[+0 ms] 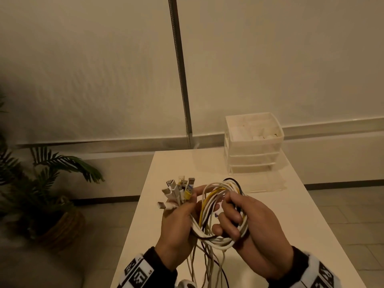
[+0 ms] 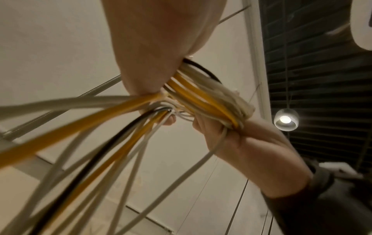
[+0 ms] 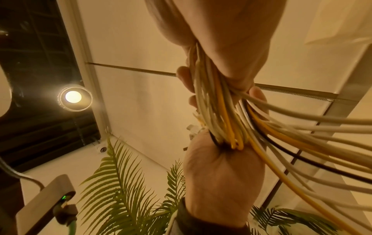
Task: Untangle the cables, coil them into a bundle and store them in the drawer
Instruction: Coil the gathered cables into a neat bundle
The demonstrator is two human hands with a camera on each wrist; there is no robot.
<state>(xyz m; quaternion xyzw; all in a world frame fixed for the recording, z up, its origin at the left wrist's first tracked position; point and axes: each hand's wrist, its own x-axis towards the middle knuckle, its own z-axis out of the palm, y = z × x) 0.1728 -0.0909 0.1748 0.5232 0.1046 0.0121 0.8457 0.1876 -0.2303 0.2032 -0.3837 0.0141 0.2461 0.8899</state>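
A coil of white, yellow and black cables (image 1: 216,190) hangs in the air above the white table (image 1: 176,163), held between both hands. My left hand (image 1: 178,215) grips the coil's left side, and several USB plug ends (image 1: 178,189) fan out above its fingers. The right hand (image 1: 245,217) curls round the coil's right side, fingers passing through the loop. Loose cable tails (image 1: 209,260) dangle from the coil toward the table's near edge. In the left wrist view the cables (image 2: 201,98) run from my left palm (image 2: 157,47) to the right hand (image 2: 241,143).
A white plastic drawer unit (image 1: 253,142) stands at the table's far right. Its clear bottom drawer (image 1: 268,183) is pulled out toward me. A potted palm (image 1: 52,183) stands on the floor to the left. A wall lies behind the table.
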